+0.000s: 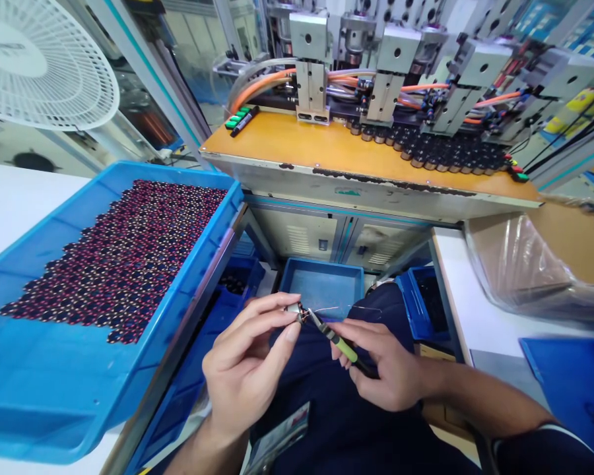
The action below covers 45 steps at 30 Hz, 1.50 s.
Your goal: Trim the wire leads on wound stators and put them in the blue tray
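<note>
Between the thumb and fingers of my left hand (252, 356) is a small round metal part (294, 309) with copper-coloured windings on its right side; it looks like a small motor coil. My right hand (386, 363) is closed around pliers (344, 346) with green and black handles. The pliers' tip touches or nearly touches the wound end of the part. Thin wire (327, 309) stretches to the right from there, above my right hand. Whether the jaws grip the wire is too small to tell.
On the left, a blue tray (34, 382) bears many small dark-and-red parts (129, 257). Ahead, a machine (311, 59) stands over an orange bench (277, 142) with rows of dark cylinders (435, 148) and markers (242, 120). A blue bin (321, 280) sits below; a plastic-lined box (519, 264) stands right.
</note>
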Each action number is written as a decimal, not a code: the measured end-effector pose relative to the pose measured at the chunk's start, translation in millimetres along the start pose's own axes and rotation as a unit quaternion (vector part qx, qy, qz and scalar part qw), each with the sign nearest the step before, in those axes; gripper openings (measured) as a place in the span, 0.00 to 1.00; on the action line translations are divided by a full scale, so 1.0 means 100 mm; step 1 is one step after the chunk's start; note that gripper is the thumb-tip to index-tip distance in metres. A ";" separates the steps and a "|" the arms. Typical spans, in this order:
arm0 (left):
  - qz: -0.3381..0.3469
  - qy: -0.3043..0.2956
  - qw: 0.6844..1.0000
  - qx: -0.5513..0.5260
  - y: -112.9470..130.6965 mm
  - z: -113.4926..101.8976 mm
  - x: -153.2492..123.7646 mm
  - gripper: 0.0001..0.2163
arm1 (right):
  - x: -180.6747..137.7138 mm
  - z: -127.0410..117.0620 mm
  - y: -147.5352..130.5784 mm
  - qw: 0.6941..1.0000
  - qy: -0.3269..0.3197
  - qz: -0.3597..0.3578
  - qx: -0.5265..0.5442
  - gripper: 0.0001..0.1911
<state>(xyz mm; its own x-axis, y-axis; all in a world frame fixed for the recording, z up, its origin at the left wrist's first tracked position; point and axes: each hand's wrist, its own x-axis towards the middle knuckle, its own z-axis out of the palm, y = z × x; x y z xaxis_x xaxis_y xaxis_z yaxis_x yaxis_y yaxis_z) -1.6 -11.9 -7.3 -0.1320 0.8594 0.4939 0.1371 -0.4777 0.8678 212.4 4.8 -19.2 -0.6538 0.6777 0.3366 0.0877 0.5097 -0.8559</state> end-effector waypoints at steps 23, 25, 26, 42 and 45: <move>0.075 -0.035 0.992 -0.094 -0.11 -0.03 0.04 0.30 | -0.04 -0.20 -0.25 0.978 -0.061 0.139 0.142 0.34; 0.082 -0.033 0.992 -0.087 -0.12 -0.02 0.03 0.31 | -0.04 -0.21 -0.29 0.978 -0.070 0.135 0.146 0.35; 0.087 -0.032 0.992 -0.082 -0.12 -0.02 0.03 0.31 | -0.04 -0.22 -0.31 0.979 -0.070 0.129 0.142 0.35; 0.082 -0.024 0.994 -0.064 -0.12 -0.01 -0.02 0.28 | -0.01 -0.16 -0.27 0.978 -0.072 0.116 0.156 0.40; 0.081 -0.025 0.994 -0.064 -0.11 -0.01 -0.02 0.28 | 0.00 -0.17 -0.27 0.975 -0.079 0.132 0.161 0.35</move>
<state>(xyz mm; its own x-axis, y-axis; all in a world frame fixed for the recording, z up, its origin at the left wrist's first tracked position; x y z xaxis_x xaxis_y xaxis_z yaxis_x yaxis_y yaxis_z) -4.1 -8.7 -18.1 -0.0696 0.7756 0.6274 0.0262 -0.6273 0.7783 222.9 -0.1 10.2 -0.7502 0.6596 0.0456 0.0448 0.1196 -0.9918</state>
